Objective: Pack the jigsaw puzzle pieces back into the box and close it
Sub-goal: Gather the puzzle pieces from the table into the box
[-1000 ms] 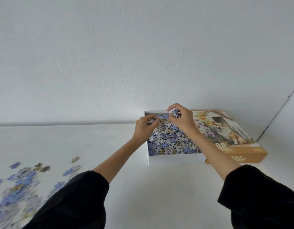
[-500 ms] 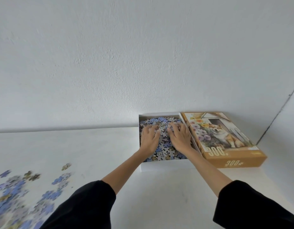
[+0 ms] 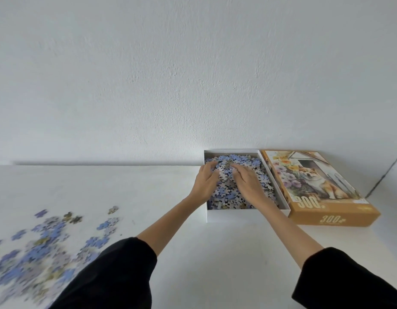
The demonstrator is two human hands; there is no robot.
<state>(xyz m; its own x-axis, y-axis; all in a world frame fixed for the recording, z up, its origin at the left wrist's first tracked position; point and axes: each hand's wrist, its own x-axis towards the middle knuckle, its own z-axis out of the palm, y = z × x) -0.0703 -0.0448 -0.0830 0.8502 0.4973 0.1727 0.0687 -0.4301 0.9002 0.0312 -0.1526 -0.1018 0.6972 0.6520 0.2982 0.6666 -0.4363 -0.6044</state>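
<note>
Head cam looks down at both hands in the open white box (image 3: 228,216), which sits at the back of the tabletop (image 3: 215,253) right against the wall (image 3: 193,74). The left grip (image 3: 205,180) lies palm down on the heap of puzzle pieces (image 3: 237,158) inside the box, fingers loosely spread and pretty much flat, not pinching or curling round anything as far as I can see. The right grip (image 3: 248,185) does the same thing just beside it, flat on the pile with relaxed fingers, and a strip of blue and white pieces shows between the two. So both are basically wide open, just resting on the heap. The pile runs out under and beyond both grips, filling the box nearly to the rim. The lid (image 3: 315,186), orange with a dog and flowers and "300" on it, lies face up just to the right of the right grip, touching the box's side. Well off to the left of the left grip and nearer the person, a scatter of loose pieces (image 3: 48,241) lies on the tabletop, kinda blurry. Black sleeves (image 3: 108,277) on both arms.
</note>
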